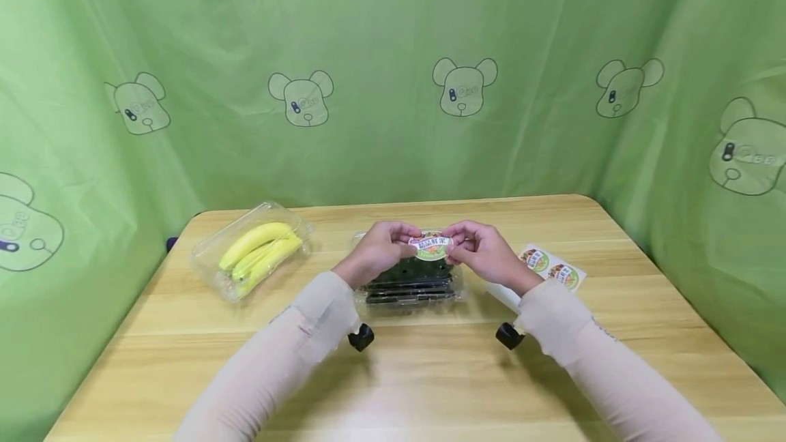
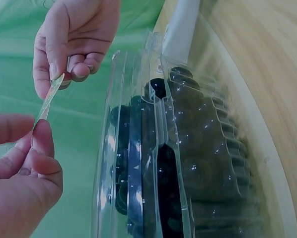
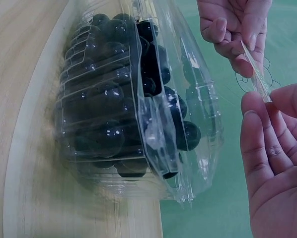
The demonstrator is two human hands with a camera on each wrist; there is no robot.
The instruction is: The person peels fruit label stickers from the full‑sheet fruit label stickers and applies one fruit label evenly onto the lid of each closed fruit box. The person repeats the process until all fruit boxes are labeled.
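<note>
Both hands hold a round printed sticker [image 1: 431, 245] by its opposite edges, above a clear plastic box [image 1: 414, 292]. My left hand [image 1: 382, 249] pinches its left edge between thumb and fingers. The right hand [image 1: 485, 251] pinches the other edge the same way. Seen nearly edge-on in the left wrist view, the sticker [image 2: 50, 96] is thin and slightly bent. Dark round fruits [image 3: 106, 94] fill the box, whose lid is down in the right wrist view. In the head view the hands and sticker cover part of the lid.
A second clear box [image 1: 209, 251] with yellow bananas [image 1: 260, 254] lies at the table's left. Beside the right forearm is a white sheet of round stickers [image 1: 555, 270]. The wooden table [image 1: 430, 387] meets a green curtain [image 1: 381, 155] behind.
</note>
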